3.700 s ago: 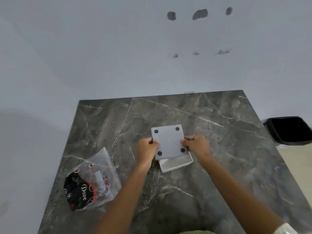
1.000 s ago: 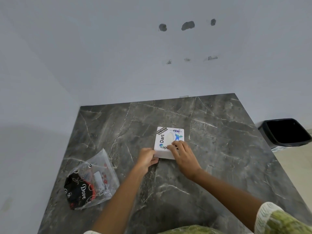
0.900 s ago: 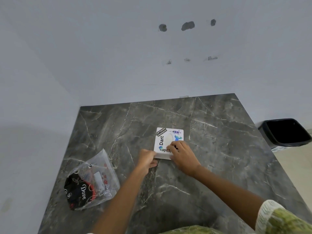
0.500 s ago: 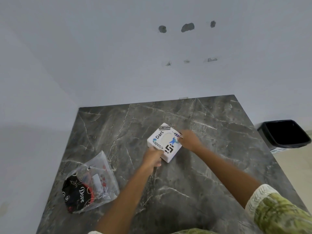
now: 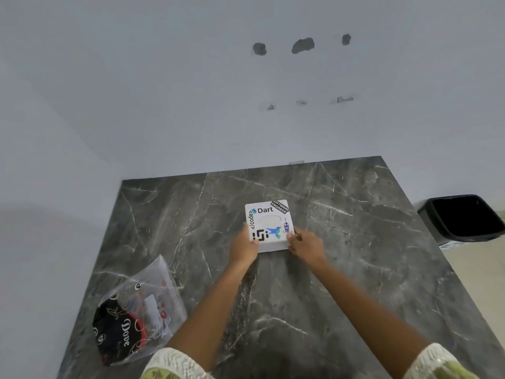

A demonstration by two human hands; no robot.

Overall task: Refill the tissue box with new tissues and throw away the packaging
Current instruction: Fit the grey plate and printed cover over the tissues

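A square white tissue box (image 5: 269, 224) with stickers on its top and an oval slot rests upright on the dark marble table (image 5: 355, 269). My left hand (image 5: 244, 247) grips its near left corner. My right hand (image 5: 305, 244) holds its near right corner. Through the slot I see white, but no tissue sticks out. A clear plastic packaging bag (image 5: 139, 314) printed with black and red "Dove" lies flat near the table's front left corner, apart from both hands.
A black bin (image 5: 464, 218) stands on the floor just past the table's right edge. A white wall runs along the table's far and left sides. The table's right edge drops to a tiled floor.
The box was upside down with its base being fitted, then was flipped top up. In the last second it has been turned on the table so its stickers face me, and both hands now hold its near corners.
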